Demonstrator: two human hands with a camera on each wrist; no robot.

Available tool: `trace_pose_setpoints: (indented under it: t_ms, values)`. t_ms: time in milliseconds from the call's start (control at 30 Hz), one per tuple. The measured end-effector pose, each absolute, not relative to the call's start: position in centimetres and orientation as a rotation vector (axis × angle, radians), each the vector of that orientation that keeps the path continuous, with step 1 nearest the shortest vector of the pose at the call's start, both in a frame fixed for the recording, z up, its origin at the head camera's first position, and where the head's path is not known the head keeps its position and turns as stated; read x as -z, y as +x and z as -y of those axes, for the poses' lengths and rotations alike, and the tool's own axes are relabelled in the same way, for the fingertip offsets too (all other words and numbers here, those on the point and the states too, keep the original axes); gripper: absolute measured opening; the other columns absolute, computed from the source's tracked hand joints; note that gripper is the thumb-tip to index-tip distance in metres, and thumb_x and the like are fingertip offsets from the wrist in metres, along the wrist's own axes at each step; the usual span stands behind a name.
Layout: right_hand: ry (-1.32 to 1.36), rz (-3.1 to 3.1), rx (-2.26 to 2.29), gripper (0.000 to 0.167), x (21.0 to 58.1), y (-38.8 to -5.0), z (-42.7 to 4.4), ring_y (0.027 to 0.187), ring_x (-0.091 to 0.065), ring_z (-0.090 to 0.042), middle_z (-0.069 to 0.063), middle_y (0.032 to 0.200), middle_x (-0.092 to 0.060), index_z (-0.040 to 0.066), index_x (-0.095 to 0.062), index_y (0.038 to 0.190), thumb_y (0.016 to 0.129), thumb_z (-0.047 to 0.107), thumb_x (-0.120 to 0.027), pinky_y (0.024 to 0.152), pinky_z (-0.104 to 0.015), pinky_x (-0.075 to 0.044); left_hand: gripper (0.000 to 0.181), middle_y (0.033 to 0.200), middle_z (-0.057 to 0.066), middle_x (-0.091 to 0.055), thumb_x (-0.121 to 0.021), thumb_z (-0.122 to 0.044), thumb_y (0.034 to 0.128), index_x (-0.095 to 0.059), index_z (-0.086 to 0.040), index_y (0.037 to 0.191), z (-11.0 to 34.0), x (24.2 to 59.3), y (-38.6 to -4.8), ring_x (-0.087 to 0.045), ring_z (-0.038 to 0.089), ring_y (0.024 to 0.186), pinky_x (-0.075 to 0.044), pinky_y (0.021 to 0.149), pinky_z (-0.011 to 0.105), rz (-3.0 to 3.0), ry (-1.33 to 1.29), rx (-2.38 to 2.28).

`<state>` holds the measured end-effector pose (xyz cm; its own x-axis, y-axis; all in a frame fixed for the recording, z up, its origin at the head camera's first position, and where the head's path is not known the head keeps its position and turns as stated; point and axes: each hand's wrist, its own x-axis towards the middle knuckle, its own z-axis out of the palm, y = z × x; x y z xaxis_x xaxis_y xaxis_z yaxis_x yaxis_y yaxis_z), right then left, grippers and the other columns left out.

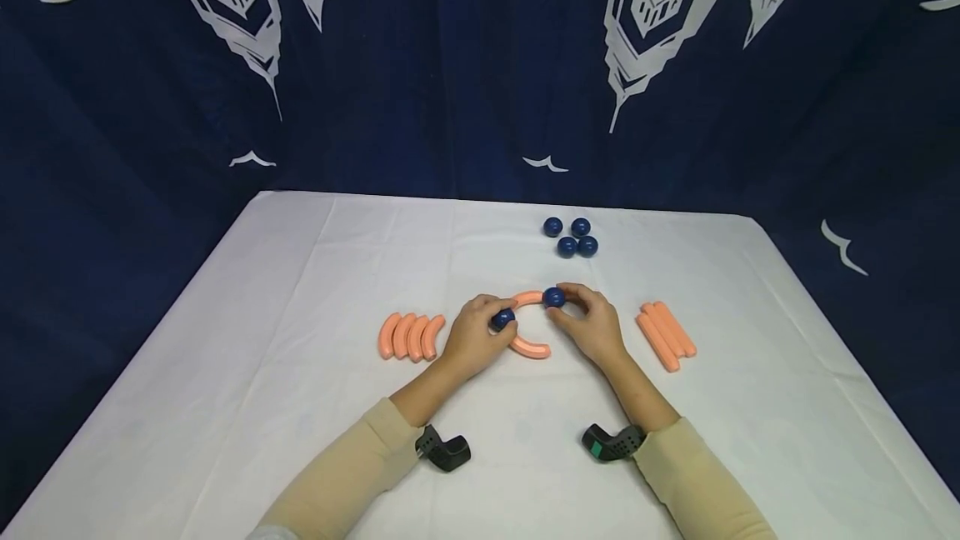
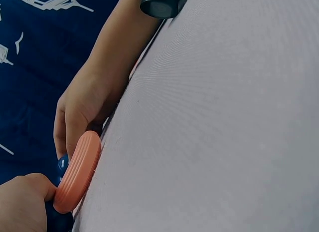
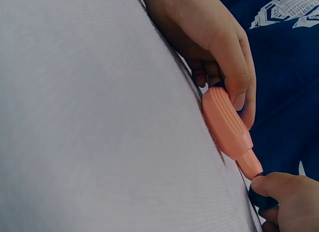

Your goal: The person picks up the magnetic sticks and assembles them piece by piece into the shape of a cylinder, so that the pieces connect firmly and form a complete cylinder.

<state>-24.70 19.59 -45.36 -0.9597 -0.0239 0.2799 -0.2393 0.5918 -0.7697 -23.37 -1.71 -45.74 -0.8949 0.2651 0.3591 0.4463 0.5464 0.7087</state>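
Between thumb and fingers, my left hand grips a dark blue ball. Two curved orange pieces meet this ball: an upper one and a lower one. At the right end of the upper piece sits a second blue ball, pinched by my right hand. The lower piece's right end touches neither hand. A ridged orange piece stretches between both hands in the left wrist view. From the right wrist, the left fingers hide most of their ball.
Several curved orange pieces lie in a row left of my left hand. Straight orange pieces lie to the right. Several blue balls are grouped towards the back of the white-covered table. A dark blue curtain hangs behind.
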Motion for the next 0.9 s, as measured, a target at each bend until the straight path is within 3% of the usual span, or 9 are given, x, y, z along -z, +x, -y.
trace_pose_setpoints:
  t_ms: [900]
  values:
    - [0.151, 2.686, -1.311, 0.046, 44.62, -25.01, -19.62, 0.118, -0.054, -0.035, -0.018, 0.116, -0.066, 0.000, -0.059, 0.127, 0.087, 0.018, -0.073, 0.103, -0.049, -0.036, 0.037, 0.117, 0.011, -0.061, -0.063, -0.022, 0.0910, -0.066, -0.012, 0.126, 1.68, 45.57, -23.32, -0.056, 0.028, 0.110, -0.046, 0.093, 0.042, 2.641, -0.606, 1.231]
